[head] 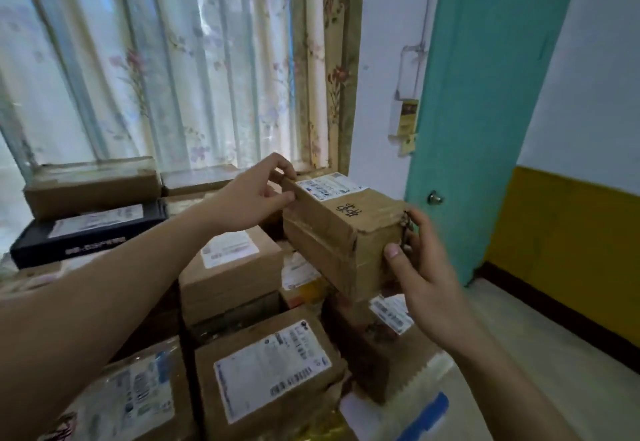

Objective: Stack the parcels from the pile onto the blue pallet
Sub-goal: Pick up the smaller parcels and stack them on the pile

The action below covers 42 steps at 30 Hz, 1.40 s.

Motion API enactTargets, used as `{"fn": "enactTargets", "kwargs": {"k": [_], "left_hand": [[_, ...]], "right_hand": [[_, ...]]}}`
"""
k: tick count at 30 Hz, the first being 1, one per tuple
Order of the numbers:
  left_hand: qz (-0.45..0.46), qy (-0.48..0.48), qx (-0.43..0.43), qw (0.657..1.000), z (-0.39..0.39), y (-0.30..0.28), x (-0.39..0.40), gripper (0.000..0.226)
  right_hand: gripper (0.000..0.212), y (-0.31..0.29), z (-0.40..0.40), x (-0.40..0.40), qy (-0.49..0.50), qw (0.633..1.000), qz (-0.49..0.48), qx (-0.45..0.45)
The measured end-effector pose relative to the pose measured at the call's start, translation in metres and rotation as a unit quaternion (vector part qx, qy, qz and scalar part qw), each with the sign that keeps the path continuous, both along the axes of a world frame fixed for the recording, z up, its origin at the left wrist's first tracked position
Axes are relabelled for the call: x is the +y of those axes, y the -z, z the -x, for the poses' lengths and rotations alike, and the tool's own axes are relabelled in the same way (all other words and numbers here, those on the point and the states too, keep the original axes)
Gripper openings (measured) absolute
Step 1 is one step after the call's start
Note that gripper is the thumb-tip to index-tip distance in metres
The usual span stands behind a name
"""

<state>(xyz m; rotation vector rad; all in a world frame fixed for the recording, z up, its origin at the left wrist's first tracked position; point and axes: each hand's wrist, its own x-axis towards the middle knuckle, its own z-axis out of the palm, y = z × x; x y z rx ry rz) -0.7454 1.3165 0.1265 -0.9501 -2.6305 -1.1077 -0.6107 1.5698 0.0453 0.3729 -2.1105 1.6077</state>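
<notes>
**Holding a long parcel over the stack, one hand at each end**

Gripping the brown parcel point(341, 229) from both ends, the hands sit well apart: the left hand point(256, 194) pinches the far top corner with curled fingers, and the right hand point(420, 267) wraps the near end, thumb on the front face and fingers round the side. The parcel carries a white label and a black scribble on top, and its near end tilts slightly downward. It hangs above other boxes, at the right edge of the stack; whether its underside touches anything is hidden.

To place it well, I would level it first, then lower it flat onto the boxes beneath so its long side lines up with theirs. The left-hand pinch looks light, so the right hand probably bears most of the weight; sliding the left fingers under the end would steady it.

Below and left lie the labelled boxes point(270, 364), packed close, with a black box point(90, 232) further back beside the curtain point(173, 59). Open floor point(554, 354) runs to the right toward the teal door point(485, 111), which gives the right elbow room. No blue pallet is plainly visible.
</notes>
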Motion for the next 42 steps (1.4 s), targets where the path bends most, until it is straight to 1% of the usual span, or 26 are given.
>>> {"fn": "enactTargets", "kwargs": {"k": [4, 9, 12, 16, 19, 23, 29, 32, 37, 39, 42], "left_hand": [[-0.002, -0.053, -0.014, 0.998, 0.011, 0.010, -0.006, 0.022], [-0.021, -0.080, 0.037, 0.996, 0.015, 0.009, -0.003, 0.024], [-0.019, -0.097, 0.041, 0.994, 0.018, 0.015, -0.006, 0.023], [0.023, -0.115, 0.021, 0.993, 0.024, 0.035, -0.013, 0.023], [0.071, -0.128, 0.000, 0.989, 0.030, 0.047, -0.022, 0.023], [0.084, -0.146, -0.026, 0.985, 0.037, 0.049, -0.032, 0.017], [0.132, -0.185, -0.034, 0.973, 0.031, 0.047, -0.032, 0.040], [0.144, -0.196, -0.039, 0.969, 0.025, 0.045, -0.032, 0.045], [0.178, -0.209, -0.020, 0.961, 0.011, 0.043, -0.036, 0.049], [0.186, -0.212, -0.013, 0.959, 0.005, 0.041, -0.042, 0.051], [0.195, -0.226, 0.008, 0.954, -0.008, 0.037, -0.049, 0.052]], "right_hand": [[0.060, 0.009, 0.033, 0.007, -0.048, 0.999, -0.012, -0.023], [0.064, 0.002, 0.038, 0.008, -0.120, 0.992, -0.024, 0.003], [0.062, 0.007, 0.047, 0.008, -0.126, 0.991, -0.036, 0.001], [0.065, 0.027, 0.061, 0.010, -0.114, 0.991, -0.056, -0.040], [0.068, 0.037, 0.070, 0.009, -0.107, 0.989, -0.095, -0.042], [0.067, 0.040, 0.084, -0.004, -0.077, 0.983, -0.166, -0.031], [0.064, 0.035, 0.108, -0.024, -0.034, 0.974, -0.224, -0.015], [0.065, 0.033, 0.116, -0.031, -0.011, 0.968, -0.252, -0.010], [0.068, 0.031, 0.120, -0.033, 0.009, 0.960, -0.279, -0.016], [0.067, 0.029, 0.115, -0.030, 0.032, 0.957, -0.290, 0.002], [0.058, 0.020, 0.099, -0.030, 0.068, 0.948, -0.307, 0.055]]}}
